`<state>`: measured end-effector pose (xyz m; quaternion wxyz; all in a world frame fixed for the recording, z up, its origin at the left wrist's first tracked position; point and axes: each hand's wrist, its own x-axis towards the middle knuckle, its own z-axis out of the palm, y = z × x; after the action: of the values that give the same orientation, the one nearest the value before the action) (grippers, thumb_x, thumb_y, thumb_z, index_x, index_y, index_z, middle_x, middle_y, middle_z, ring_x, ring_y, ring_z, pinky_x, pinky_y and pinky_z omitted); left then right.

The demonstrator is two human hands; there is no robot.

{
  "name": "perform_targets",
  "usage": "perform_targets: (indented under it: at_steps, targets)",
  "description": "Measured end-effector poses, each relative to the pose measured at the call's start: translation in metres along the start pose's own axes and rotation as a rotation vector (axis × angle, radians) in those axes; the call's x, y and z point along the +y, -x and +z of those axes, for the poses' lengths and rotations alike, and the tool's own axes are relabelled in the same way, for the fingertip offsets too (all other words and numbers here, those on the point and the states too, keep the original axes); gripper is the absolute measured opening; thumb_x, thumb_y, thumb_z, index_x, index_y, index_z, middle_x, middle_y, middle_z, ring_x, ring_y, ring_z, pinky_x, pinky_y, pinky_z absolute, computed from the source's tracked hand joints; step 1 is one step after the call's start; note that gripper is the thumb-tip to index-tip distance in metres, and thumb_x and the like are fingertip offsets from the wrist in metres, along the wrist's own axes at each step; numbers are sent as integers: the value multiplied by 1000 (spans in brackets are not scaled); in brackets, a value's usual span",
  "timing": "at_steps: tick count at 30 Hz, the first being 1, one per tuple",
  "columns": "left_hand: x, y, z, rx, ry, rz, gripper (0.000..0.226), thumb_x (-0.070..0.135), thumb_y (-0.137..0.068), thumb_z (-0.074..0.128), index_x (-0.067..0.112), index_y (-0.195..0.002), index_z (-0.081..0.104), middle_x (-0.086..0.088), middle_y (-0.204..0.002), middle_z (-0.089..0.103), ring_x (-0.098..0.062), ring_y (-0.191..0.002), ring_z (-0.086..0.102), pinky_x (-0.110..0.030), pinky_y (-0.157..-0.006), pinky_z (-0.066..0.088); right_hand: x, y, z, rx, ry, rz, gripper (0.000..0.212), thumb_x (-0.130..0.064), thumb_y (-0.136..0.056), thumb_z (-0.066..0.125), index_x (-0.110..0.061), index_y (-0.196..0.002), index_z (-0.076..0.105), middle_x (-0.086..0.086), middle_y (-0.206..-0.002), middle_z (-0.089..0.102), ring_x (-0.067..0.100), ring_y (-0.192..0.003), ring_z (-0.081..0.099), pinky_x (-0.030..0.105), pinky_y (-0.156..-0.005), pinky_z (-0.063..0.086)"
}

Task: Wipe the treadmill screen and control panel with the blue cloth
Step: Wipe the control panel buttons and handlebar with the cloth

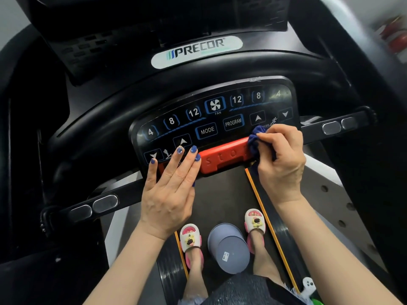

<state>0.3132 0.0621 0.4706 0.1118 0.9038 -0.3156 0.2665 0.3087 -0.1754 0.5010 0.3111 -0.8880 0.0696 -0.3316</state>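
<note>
While my left hand (169,190) is bracing with spread fingers, my right hand (279,155) is pinching the blue cloth (255,139); I am advising light strokes across the control panel (211,115).

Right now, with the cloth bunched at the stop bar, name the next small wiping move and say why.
Probably sweep the blue cloth leftward across the red stop bar. The right hand grips it bunched against the bar's right end, at the control panel's lower edge, so the bar lies straight ahead. The left hand rests flat on the panel's left corner, steadying.
</note>
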Motion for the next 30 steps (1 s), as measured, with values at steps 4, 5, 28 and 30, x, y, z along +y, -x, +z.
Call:
perform_targets:
  at_steps: [4, 5, 28, 30]
  targets:
    - [-1, 0, 0, -3, 5, 3, 48, 11, -99, 50, 7, -147, 47, -6, -155, 44, -22, -151, 27, -49, -125, 3, -4, 12, 0, -33, -28, -68, 6, 10, -85, 67, 9, -91, 69, 22, -99, 60, 31, -93, 56, 19, -90, 43]
    - [-1, 0, 0, -6, 5, 4, 48, 12, -100, 49, 7, -148, 47, -6, -155, 43, -22, -151, 27, -49, -125, 3, -6, 19, 0, -46, -29, -86, 7, 13, -84, 68, 10, -90, 69, 23, -99, 60, 31, -92, 56, 20, -91, 43]
    - [-46, -34, -12, 78, 104, -223, 50, 15, -102, 45, -2, -149, 40, -16, -158, 35, -25, -154, 14, -53, -125, 7, -73, -25, 34, -330, -49, -440, 17, -19, -89, 72, -2, -85, 72, 12, -100, 67, 29, -89, 60, 39, -79, 48]
    - [-47, -34, -10, 75, 122, -231, 50, 17, -103, 44, -2, -149, 41, -16, -158, 35, -24, -155, 13, -53, -125, 6, -74, -20, 36, -274, 31, -402, 14, -19, -86, 73, -6, -80, 72, 10, -98, 67, 29, -86, 59, 41, -72, 46]
